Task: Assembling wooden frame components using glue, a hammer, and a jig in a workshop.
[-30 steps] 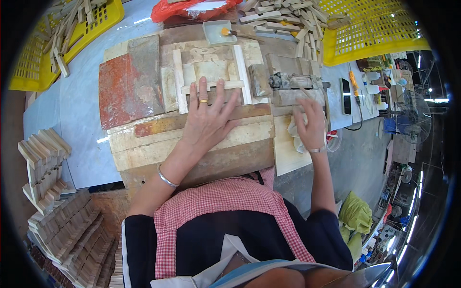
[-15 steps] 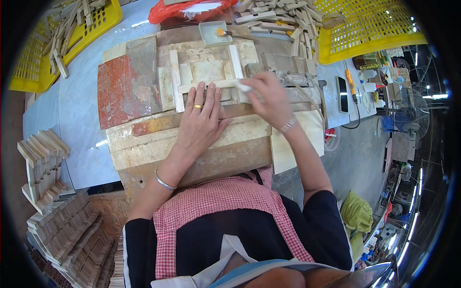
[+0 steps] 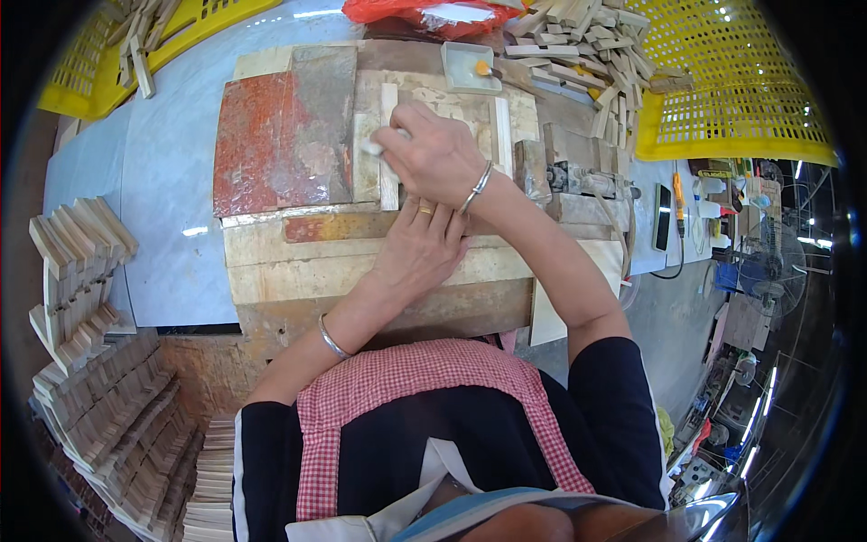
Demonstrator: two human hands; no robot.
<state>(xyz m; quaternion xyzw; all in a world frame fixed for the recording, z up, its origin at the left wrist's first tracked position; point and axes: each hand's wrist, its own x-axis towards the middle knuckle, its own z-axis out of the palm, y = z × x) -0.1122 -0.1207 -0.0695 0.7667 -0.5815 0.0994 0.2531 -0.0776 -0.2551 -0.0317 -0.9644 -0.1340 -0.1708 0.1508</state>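
Two pale wooden strips, a left strip and a right strip, lie upright and parallel on the worn wooden work board. My right hand is closed around a small white wad, its exact kind unclear, beside the left strip. My left hand rests below it, fingers stretched forward; their tips are partly covered by my right hand and wrist. The crosswise strip between the two is hidden by my hands. To the right of the frame sits a metal clamp with a hose.
A shallow translucent tray with a brush stands at the board's back edge. Loose wooden pieces lie behind, near a yellow basket. Stacked wooden parts rise at left. A phone lies at right.
My right hand has moved with the white wad from the right strip across to the left one, now crossing over my left hand. My left hand has shifted nearer me. The view has turned slightly.
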